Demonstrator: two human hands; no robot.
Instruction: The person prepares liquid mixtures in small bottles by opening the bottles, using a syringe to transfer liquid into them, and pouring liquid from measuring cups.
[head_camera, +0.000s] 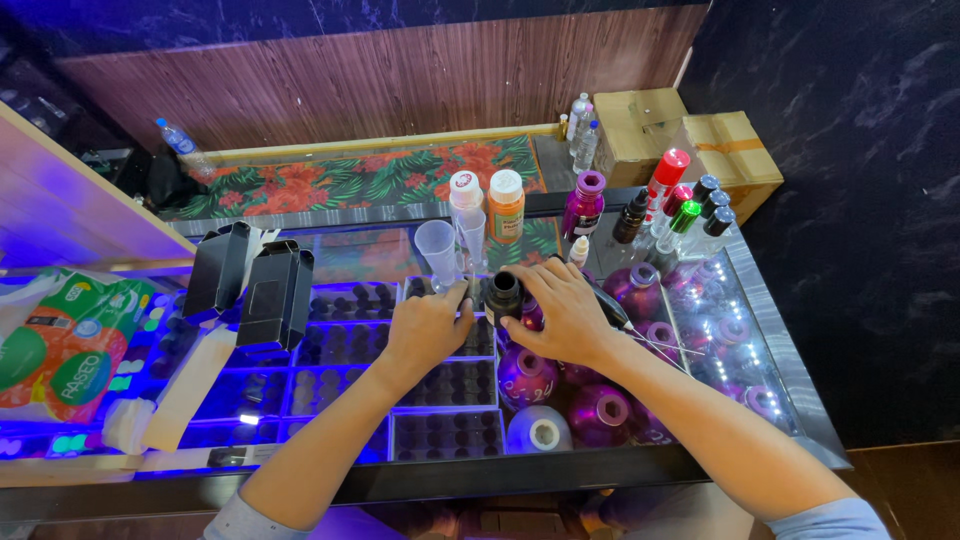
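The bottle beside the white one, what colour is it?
Orange bottle with a white cap, head view.

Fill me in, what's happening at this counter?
A person stands at a glass-topped counter lit blue from inside. The left hand and right hand meet at a small dark bottle held over the glass; the right hand also carries a thin dark tool. A clear plastic cup stands just behind, and round purple bottles cluster to the right.

Two cardboard boxes (690, 140) sit behind the glass counter (780, 340), tissue packs (60, 345) at far left.
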